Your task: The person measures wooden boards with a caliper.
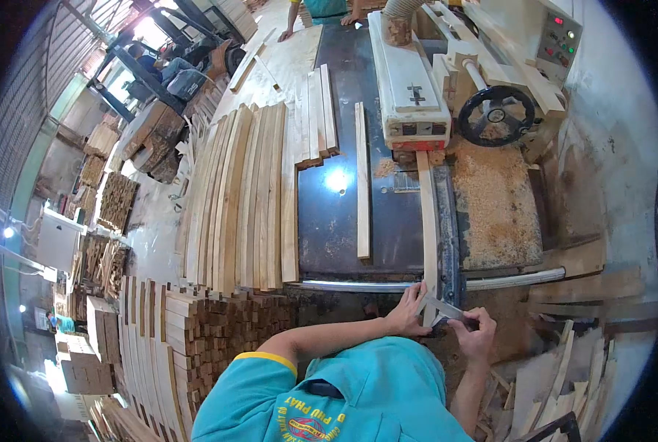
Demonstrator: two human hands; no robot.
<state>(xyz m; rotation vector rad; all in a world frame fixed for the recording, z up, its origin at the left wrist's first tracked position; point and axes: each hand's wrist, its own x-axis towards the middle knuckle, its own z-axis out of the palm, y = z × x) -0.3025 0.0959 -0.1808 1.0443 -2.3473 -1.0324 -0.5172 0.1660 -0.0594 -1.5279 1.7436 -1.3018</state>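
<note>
A long wooden strip [429,228] runs out from under the machine's head towards me, beside a metal guide rail [448,228]. My left hand [407,312] is closed at the strip's near end, with its fingers against the strip's left side. A metal caliper [445,307] lies across that same end. My right hand [476,334] is closed around the caliper's right part, just right of the strip. The two hands partly hide the caliper's jaws and the strip's tip. Another loose strip [363,180] lies on the dark machine table [325,243] to the left.
The woodworking machine [415,92] has a black handwheel [495,116] and a control panel [560,38]. Several boards [248,199] lie left, above stacked timber [218,328]. Offcuts [565,376] lie at lower right. A co-worker [325,9] stands at the far end; a forklift [174,66] is at upper left.
</note>
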